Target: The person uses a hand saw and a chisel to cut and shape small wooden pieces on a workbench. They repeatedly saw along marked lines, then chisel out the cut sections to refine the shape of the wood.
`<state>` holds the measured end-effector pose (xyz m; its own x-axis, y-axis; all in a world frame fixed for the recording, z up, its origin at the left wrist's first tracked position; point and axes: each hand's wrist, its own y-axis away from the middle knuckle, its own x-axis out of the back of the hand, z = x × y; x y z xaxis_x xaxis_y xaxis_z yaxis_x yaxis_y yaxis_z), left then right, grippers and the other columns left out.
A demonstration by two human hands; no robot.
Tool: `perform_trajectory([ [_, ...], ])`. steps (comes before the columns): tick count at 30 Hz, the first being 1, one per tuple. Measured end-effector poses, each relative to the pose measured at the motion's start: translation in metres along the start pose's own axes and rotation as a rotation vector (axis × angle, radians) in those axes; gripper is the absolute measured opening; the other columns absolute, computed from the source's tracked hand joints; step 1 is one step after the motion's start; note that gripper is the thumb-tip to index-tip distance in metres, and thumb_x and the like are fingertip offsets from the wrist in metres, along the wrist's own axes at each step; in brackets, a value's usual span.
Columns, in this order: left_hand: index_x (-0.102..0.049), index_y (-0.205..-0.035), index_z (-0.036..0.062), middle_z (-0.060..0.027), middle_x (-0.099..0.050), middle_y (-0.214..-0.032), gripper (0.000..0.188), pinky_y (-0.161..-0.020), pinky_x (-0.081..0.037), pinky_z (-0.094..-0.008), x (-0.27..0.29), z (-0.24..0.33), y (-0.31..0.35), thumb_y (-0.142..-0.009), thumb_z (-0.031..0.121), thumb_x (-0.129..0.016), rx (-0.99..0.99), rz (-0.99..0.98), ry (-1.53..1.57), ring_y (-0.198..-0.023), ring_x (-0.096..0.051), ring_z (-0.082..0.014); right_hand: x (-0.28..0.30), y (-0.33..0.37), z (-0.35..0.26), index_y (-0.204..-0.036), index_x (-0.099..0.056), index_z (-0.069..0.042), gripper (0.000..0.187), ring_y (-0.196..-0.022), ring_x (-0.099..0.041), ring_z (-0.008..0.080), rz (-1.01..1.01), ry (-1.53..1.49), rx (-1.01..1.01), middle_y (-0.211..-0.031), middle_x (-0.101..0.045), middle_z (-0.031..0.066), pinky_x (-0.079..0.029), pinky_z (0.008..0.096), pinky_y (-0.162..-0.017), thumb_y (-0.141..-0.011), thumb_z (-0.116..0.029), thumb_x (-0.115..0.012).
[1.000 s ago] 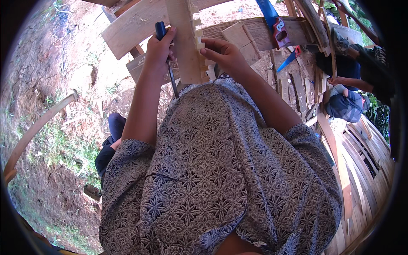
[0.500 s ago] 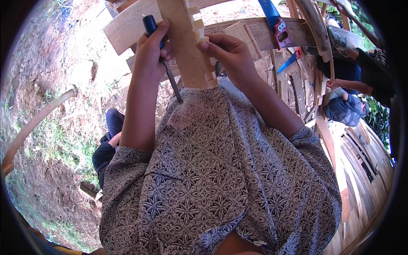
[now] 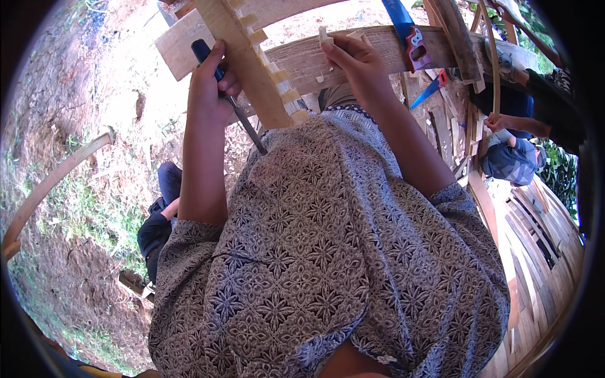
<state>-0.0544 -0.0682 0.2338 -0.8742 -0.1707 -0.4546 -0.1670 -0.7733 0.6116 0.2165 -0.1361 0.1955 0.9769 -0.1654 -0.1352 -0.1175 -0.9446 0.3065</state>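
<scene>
Outdoor earthen ground [image 3: 94,189], partly grassed and sunlit, extends to the left of the notched board [image 3: 249,60], which serves as the reference for all positions below. Said board is angled in front of the patterned shirt [image 3: 296,239], its near end at the cloth; whether it presses there cannot be told. Left hand [image 3: 211,82] is at its plain left edge, the grip closed around the dark handle of a chisel [image 3: 246,123], with thumb and fingers against the board; firmness of that hold cannot be determined. Right hand [image 3: 362,66], to the right of the board and apart from it, has its grip pinched on a small pale wood chip [image 3: 324,35]. Beyond the board's right side, a red-handled saw [image 3: 416,50] lies across a thick plank [image 3: 378,50]. Assessment: board likely stiff, dry and moderately light, best held by the plain edge and broad faces, since the short teeth between notches could split. Chip probably near weightless and brittle; fingertip pressure suffices. Chisel should be held by its handle, clear of the steel end.
</scene>
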Motion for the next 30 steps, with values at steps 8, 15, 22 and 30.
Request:
perform_trajectory([
  [8, -0.066, -0.094, 0.0100, 0.0043, -0.057, -0.069, 0.028, -0.036, -0.028, -0.0214, 0.028, -0.006, -0.009, -0.101, 0.037, -0.067, 0.019, 0.050, 0.021, -0.042, -0.038, -0.0029, -0.002, -0.024, 0.104, -0.111, -0.076, -0.001, 0.034, -0.087, -0.070, 0.0144, 0.061, 0.490, -0.024, -0.093, -0.077, 0.0096, -0.055, 0.0332, -0.080, -0.092, -0.029, -0.077],
  [15, -0.058, -0.102, 0.0108, 0.0041, -0.051, -0.074, 0.025, -0.040, -0.030, -0.0220, 0.034, -0.003, -0.018, -0.101, 0.033, -0.069, -0.075, -0.031, -0.057, -0.045, -0.039, -0.0042, -0.043, -0.027, 0.059, -0.115, -0.076, -0.001, 0.046, -0.102, -0.073, 0.0221, 0.097, 0.498, 0.115, -0.109, -0.077, 0.0149, -0.056, 0.0351, -0.091, -0.097, -0.043, -0.071],
  [22, -0.060, -0.100, 0.0112, 0.0032, -0.055, -0.076, 0.019, -0.038, -0.030, -0.0230, 0.003, -0.002, -0.007, -0.101, 0.028, -0.069, -0.192, -0.011, -0.187, -0.044, -0.039, -0.0035, -0.065, 0.005, -0.015, -0.109, -0.075, -0.001, 0.025, -0.089, -0.075, 0.0176, -0.227, 0.443, 0.278, -0.097, -0.078, 0.0109, -0.059, 0.0323, -0.082, -0.092, -0.019, -0.077],
  [30, -0.059, -0.110, 0.0056, 0.0030, -0.046, -0.059, 0.031, -0.039, -0.035, -0.0265, -0.011, 0.002, 0.022, -0.097, 0.028, -0.076, -0.294, 0.022, -0.150, -0.041, -0.044, -0.0078, -0.075, 0.017, -0.022, -0.107, -0.072, 0.002, 0.023, -0.097, -0.072, 0.0155, -0.122, 0.403, 0.242, -0.101, -0.075, 0.0096, -0.058, 0.0312, -0.089, -0.095, -0.018, -0.076],
])
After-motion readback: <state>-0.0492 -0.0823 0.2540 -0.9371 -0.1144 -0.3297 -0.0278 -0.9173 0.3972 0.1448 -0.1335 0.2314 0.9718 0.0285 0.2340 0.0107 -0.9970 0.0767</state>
